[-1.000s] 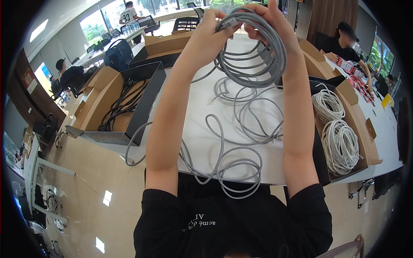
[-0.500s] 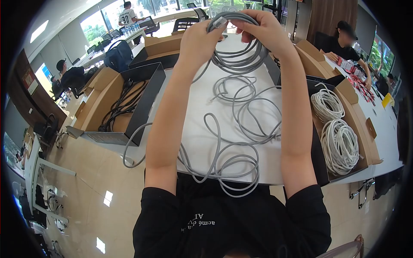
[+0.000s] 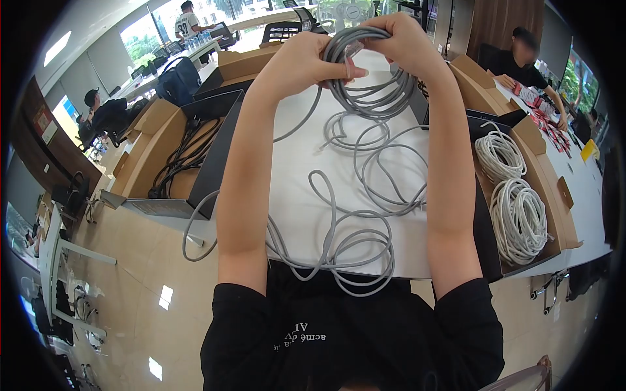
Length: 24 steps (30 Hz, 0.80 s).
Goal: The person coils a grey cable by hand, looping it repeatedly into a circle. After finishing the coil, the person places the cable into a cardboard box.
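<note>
A looped coil of grey network cable (image 3: 375, 109) hangs above the far part of the white table (image 3: 300, 159), held between both hands. My left hand (image 3: 297, 65) is closed around the coil's left side, its thumb lying across the loops. At the top right of the coil my right hand (image 3: 405, 49) grips the strands, its fingertips partly hidden behind them. A clear plug (image 3: 353, 49) shows inside the loops near the left thumb. From the left hand a strand runs down behind my left forearm. Loose grey cable (image 3: 358, 238) spreads over the table and past its front edge.
On the left, an open box (image 3: 212, 146) holds black power cords (image 3: 186, 159). To the right, another open box (image 3: 554, 221) contains coiled white cables (image 3: 518, 218). A dark backpack (image 3: 179, 81) stands farther back. At the right, a person (image 3: 521, 62) sits by red-and-white items.
My left hand has shifted left and slightly down, its thumb now across the coil. The coil has moved a little right and turned, and the plug now sits within the loops.
</note>
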{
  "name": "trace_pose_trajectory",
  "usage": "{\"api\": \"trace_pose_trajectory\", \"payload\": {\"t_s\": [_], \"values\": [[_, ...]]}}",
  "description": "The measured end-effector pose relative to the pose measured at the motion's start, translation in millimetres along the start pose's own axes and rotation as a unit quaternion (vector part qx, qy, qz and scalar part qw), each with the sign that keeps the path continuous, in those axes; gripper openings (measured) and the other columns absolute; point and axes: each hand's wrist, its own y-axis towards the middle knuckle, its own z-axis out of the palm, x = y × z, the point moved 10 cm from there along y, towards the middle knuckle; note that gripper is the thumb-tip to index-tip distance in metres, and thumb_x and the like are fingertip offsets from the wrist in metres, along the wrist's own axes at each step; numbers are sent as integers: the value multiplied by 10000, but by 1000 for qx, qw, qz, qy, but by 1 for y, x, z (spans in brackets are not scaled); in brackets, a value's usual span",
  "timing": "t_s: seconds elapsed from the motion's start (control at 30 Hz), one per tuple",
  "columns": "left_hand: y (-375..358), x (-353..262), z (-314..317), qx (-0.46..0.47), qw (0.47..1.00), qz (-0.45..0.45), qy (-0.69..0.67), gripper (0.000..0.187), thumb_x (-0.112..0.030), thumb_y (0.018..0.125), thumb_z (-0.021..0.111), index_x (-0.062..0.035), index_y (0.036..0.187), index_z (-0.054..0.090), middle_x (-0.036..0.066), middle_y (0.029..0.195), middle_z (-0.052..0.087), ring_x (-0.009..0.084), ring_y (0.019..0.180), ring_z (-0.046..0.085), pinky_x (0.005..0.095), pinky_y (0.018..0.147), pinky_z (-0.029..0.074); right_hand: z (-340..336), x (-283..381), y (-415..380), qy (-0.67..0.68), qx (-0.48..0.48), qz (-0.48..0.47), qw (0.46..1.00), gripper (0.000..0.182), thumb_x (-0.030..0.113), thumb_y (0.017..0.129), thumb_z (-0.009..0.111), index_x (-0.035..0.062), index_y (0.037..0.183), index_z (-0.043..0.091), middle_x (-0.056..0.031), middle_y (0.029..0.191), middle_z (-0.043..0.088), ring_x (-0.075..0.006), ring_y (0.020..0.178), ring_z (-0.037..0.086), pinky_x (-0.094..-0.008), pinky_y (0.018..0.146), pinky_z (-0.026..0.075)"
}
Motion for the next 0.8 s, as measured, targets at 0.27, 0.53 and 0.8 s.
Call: {"api": "trace_pose_trajectory", "payload": {"t_s": [0.27,0.53,0.8], "values": [[4,5,0,-19,981,31,-190,322,-356,792,632,-48,882,654,36,763,642,84,666,603,196,589,445,-27,-1,-3,33,-44,10,998,205,132,778,619,39,958,655,14,575,525,-43,459,428,-181,425,340],[11,1,-23,-132,975,109,-142,354,-341,767,672,-39,945,624,-16,711,590,64,654,517,189,621,394,-52,28,-12,10,-221,-18,975,156,38,721,585,-16,852,652,-100,641,620,-125,569,553,-262,542,421],[10,-1,13,-3,984,98,-152,687,-261,719,721,-9,1260,380,123,1107,572,182,1021,545,288,864,429,-66,-7,-17,245,-282,38,927,77,50,749,565,22,707,624,48,537,468,-27,430,371,-208,385,266]]}}
